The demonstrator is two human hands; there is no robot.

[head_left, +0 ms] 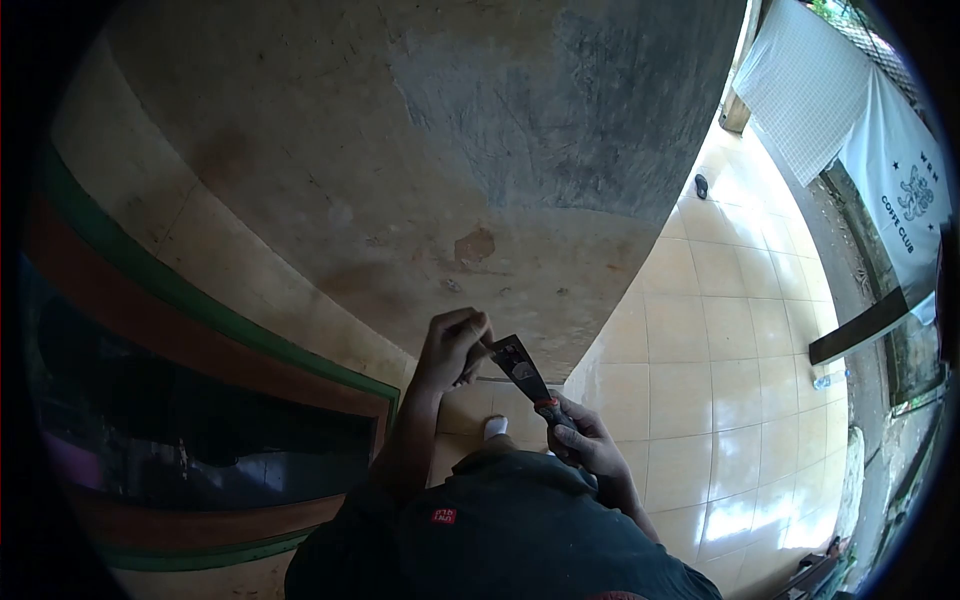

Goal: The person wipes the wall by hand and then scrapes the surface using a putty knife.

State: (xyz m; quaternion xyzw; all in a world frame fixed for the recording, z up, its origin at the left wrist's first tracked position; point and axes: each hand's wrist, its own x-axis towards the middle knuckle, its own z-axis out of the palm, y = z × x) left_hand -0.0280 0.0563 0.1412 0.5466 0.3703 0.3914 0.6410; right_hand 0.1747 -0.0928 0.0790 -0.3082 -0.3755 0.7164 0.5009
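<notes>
One broad wall (330, 170) overhead and ahead, stained and scuffed, with a darker grey patch (570, 110) toward the upper right and a small brown spot (474, 245) lower down; to the right, a floor (680, 400) of pale, glossy tiles; to the left, a dark glass pane (230, 450) in a brown frame edged with green; beyond the floor, a pale hanging banner (905, 190) with "COFFE CLUB" lettering; below, a dark shirt (510, 530) with a small red label; in the right hand (592, 442), a scraper (522, 370), gripped by its handle, with fingers (572, 437) closed around it and blade slanting up toward the left hand (450, 352); fingers (474, 326) of the left hand curled at the blade's far end, impossible to tell whether pinching or merely beside it; near the wall's base, a white-covered foot (496, 427); farther off on the tiles, a dark piece of footwear (701, 187) and a clear bottle (828, 381).
</notes>
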